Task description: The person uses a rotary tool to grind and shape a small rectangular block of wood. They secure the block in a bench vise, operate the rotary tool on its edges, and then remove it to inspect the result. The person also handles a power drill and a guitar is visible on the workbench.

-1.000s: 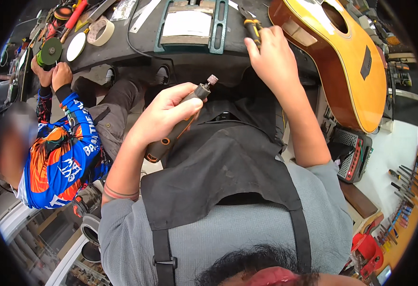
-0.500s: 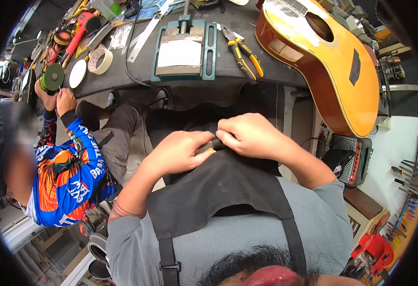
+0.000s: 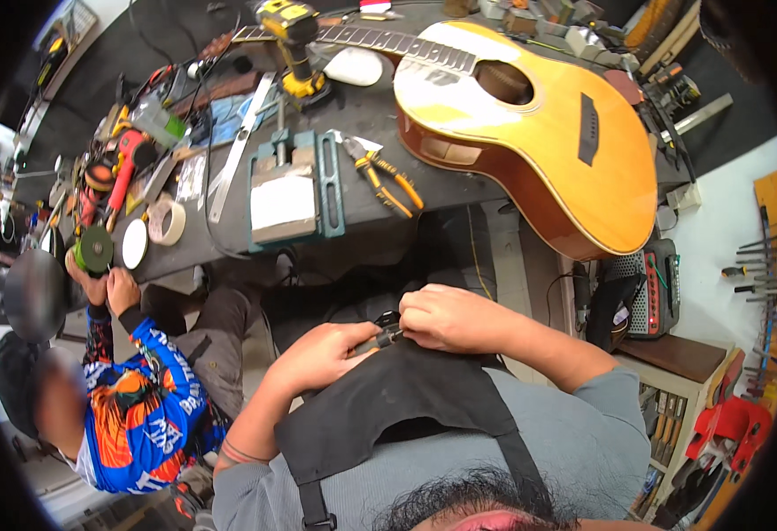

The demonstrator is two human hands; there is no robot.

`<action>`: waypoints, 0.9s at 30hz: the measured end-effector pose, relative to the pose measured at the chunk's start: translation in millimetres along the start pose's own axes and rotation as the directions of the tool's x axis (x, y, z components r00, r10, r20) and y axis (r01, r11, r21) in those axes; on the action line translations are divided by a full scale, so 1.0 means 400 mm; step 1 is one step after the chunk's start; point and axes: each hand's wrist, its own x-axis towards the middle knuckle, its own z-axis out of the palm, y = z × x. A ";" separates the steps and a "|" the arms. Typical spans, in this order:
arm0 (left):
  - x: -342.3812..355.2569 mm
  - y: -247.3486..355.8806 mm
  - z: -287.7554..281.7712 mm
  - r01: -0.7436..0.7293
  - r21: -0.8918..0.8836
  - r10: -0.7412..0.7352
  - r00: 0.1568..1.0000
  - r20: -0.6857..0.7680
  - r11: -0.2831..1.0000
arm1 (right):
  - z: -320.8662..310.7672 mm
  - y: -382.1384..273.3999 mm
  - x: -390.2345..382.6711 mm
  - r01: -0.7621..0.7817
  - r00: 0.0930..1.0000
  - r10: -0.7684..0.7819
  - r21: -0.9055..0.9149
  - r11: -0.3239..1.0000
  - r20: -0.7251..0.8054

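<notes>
Over the black apron point(image 3: 406, 389) at my lap, my left hand point(image 3: 328, 356) is closed around a small dark cylindrical piece point(image 3: 386, 336) that looks like a tool handle. My right hand point(image 3: 448, 319) is closed at the piece's other end, fingers curled over it. A dark rounded part and a bit of metal show between the hands. The fingers hide most of it, so its exact kind is unclear. On the bench ahead, a teal drill-press vise point(image 3: 330, 186) carries a white block, and orange-black pliers point(image 3: 379, 177) lie beside it.
An acoustic guitar point(image 3: 539, 133) lies on the bench, its body overhanging the right front edge. A yellow drill point(image 3: 295, 53) stands behind the vise. Tape point(image 3: 167, 221), a steel ruler point(image 3: 242, 146) and several tools lie leftward. A co-worker point(image 3: 140, 407) at left holds a green disc tool.
My view has shifted, bringing the drill and the guitar neck into sight. My hands stay together, and a rounded dark part with some metal now shows between them.
</notes>
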 end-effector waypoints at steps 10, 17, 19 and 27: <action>0.083 0.079 -0.007 -0.114 0.267 0.097 0.992 0.077 0.957 | 0.019 0.010 -0.049 -0.419 0.906 0.393 0.198 0.886 0.157; 0.121 0.126 -0.011 -0.039 0.247 0.009 0.993 0.119 0.968 | 0.007 -0.004 -0.103 -0.338 0.936 0.349 0.143 0.930 -0.054; 0.134 0.135 -0.010 -0.043 0.254 0.011 0.992 0.127 0.966 | -0.009 -0.011 -0.117 -0.338 0.938 0.344 0.101 0.936 -0.041; 0.186 0.141 -0.014 -0.076 0.232 0.036 0.984 0.172 0.970 | -0.048 -0.003 -0.189 -0.345 0.936 0.339 -0.051 0.937 -0.095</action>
